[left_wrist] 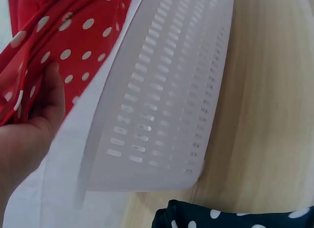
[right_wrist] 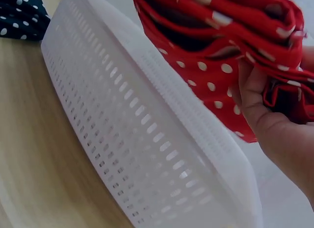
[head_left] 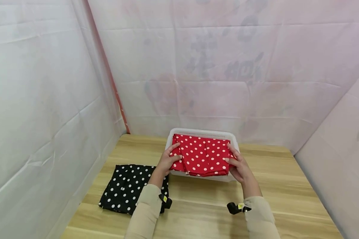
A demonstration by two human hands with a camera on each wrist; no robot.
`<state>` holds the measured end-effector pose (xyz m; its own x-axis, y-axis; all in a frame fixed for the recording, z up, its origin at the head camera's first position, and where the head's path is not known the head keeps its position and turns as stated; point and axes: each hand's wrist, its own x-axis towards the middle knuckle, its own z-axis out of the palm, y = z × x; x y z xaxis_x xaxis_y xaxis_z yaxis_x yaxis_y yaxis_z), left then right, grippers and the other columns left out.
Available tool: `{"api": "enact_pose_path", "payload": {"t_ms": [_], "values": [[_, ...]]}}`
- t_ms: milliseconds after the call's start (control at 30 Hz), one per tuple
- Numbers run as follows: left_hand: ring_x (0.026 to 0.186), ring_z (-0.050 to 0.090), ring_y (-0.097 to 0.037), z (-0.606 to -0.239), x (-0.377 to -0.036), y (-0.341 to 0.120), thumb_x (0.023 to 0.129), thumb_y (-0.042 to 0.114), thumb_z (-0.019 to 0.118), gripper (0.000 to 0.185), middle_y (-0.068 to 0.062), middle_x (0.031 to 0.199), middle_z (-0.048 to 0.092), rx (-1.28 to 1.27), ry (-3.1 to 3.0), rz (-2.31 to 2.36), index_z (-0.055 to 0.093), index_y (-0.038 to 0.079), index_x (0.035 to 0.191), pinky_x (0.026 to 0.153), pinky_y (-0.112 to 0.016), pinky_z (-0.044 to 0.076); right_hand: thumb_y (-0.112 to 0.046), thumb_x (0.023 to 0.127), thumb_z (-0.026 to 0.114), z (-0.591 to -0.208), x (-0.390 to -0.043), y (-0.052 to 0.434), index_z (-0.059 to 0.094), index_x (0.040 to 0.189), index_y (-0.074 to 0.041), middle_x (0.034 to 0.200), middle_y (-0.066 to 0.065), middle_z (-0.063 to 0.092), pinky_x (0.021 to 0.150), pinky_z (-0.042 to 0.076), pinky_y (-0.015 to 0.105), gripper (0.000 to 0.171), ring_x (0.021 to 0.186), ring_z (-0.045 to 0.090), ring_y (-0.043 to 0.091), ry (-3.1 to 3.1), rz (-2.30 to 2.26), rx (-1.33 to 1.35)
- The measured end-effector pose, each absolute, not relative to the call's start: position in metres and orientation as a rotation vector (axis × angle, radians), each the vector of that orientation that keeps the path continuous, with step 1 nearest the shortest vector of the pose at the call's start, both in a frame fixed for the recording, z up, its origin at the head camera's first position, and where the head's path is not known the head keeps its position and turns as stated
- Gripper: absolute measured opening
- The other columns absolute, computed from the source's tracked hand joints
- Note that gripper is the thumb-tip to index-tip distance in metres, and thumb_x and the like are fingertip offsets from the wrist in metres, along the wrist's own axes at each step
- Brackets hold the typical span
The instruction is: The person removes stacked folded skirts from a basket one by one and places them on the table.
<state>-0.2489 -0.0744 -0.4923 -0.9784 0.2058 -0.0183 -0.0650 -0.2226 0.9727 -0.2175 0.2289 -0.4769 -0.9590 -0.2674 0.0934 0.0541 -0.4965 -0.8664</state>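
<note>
Both hands hold a folded red cloth with white polka dots (head_left: 200, 156) level over a white plastic basket (head_left: 207, 133). My left hand (head_left: 166, 162) grips its left edge, fingers on top and thumb showing in the left wrist view. At the opposite edge, my right hand (head_left: 238, 166) pinches the stacked layers, which the right wrist view shows from the side. Slotted holes run along the basket wall (left_wrist: 147, 100). Most of the basket's inside is hidden under the cloth.
A folded black cloth with white dots (head_left: 128, 187) lies on the wooden table (head_left: 197, 205) at the left, partly beneath the left forearm. Pale printed sheets (head_left: 212, 66) hang behind the table and on both sides. The basket stands near the table's back edge.
</note>
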Motion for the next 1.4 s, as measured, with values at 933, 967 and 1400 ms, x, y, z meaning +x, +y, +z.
{"api": "enact_pose_path", "payload": {"t_ms": [933,967,1400], "values": [[0.109,0.052,-0.028,-0.502,-0.151,-0.086,0.084,0.0,0.065,0.05,-0.016,0.127,0.045,0.199,1.88,2.309,0.05,0.007,0.131,0.079,-0.042,0.051,0.011,0.081,0.06,-0.489,-0.135,0.24,0.01,0.15,-0.026,0.135,0.021,0.024,0.074,0.047,0.056,0.093,0.105,0.056,0.029,1.79,-2.187,-0.419],[0.108,0.052,-0.029,-0.503,-0.151,-0.087,0.084,0.0,0.065,0.05,-0.017,0.127,0.044,0.206,1.881,2.307,0.05,0.006,0.131,0.079,-0.043,0.051,0.01,0.082,0.059,-0.49,-0.134,0.24,0.011,0.15,-0.024,0.133,0.02,0.027,0.073,0.047,0.056,0.09,0.105,0.057,0.028,1.788,-2.2,-0.414],[0.108,0.05,-0.029,-0.531,-0.153,-0.091,0.079,0.005,0.07,0.066,-0.016,0.128,0.041,0.216,1.849,2.172,0.044,0.019,0.138,0.078,-0.043,0.051,0.007,0.083,0.058,-0.514,-0.126,0.238,0.016,0.149,-0.028,0.129,0.017,0.035,0.076,0.047,0.054,0.085,0.104,0.057,0.029,1.808,-2.218,-0.175]]}}
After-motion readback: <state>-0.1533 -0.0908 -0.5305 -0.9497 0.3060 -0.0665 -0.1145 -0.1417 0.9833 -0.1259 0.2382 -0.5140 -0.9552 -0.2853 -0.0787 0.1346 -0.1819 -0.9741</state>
